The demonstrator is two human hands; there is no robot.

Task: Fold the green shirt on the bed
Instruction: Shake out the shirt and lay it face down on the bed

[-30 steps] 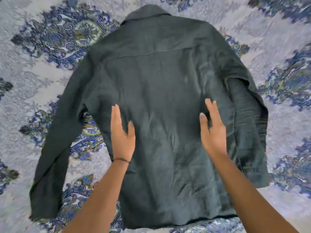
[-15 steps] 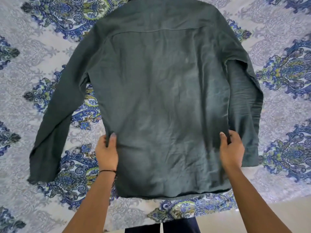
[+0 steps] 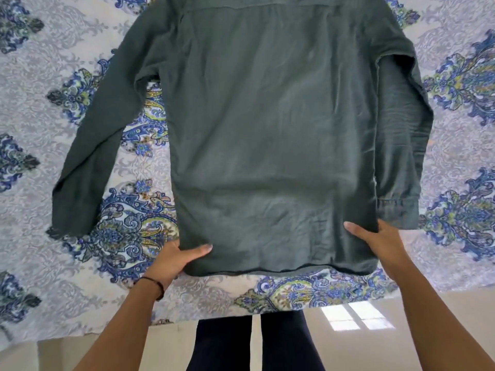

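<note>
The dark green shirt (image 3: 270, 129) lies back-up on the patterned bed cover (image 3: 53, 263), hem toward me. Its left sleeve stretches out down to the left; its right sleeve is folded along the body's right edge, cuff near the hem. My left hand (image 3: 174, 259) grips the hem's left corner, thumb on top and fingers under the cloth. My right hand (image 3: 380, 245) grips the hem's right corner the same way, just below the folded cuff. The collar is cut off by the top of the view.
The bed's near edge (image 3: 187, 321) runs across the lower view. Below it are pale floor tiles (image 3: 356, 349) with a bright window reflection, and my dark trouser legs (image 3: 254, 344) stand against the bed.
My hands slid down the shirt's back from the middle to the bottom corners and took hold of the hem. The view tilted down, bringing the bed edge and floor in.
</note>
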